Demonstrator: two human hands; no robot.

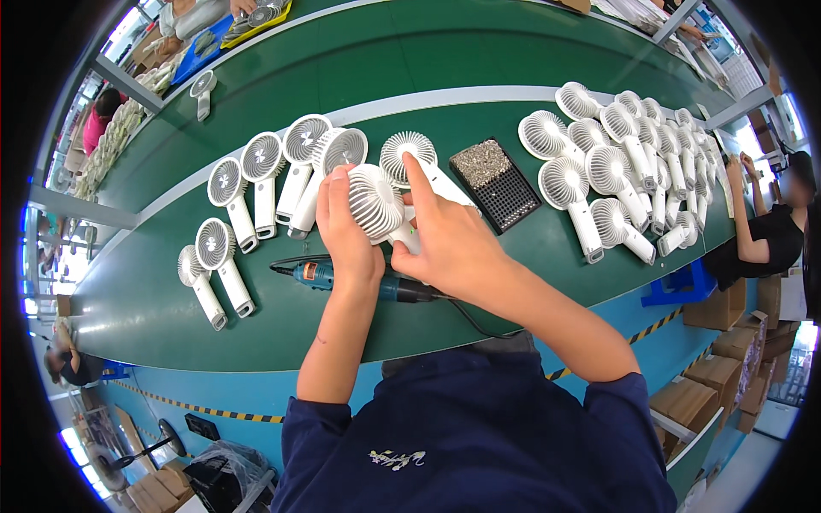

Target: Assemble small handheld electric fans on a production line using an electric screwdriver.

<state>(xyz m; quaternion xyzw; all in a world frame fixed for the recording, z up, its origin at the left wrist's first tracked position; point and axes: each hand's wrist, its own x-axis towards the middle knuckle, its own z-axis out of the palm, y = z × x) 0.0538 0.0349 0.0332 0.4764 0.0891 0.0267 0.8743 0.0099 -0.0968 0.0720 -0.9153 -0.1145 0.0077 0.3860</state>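
A white handheld fan [375, 203] is held up over the green table in both hands. My left hand [344, 232] is closed around the left side of its round grille. My right hand [455, 244] grips the handle, the index finger stretched out past the grille. Behind it, another white fan [407, 152] lies on the table, partly hidden by my right hand. Under my wrists lies a teal and black electric screwdriver [315, 274] with a black cord. To the right is a black perforated tray [510, 202] with many small screws at its far end.
Several white fans [228, 184] lie in a loose group at the left. A larger pile of fans [611, 169] covers the table's right side. Beyond a pale rail runs a green conveyor belt [368, 51] carrying one fan [203, 90]. Other people sit around the line.
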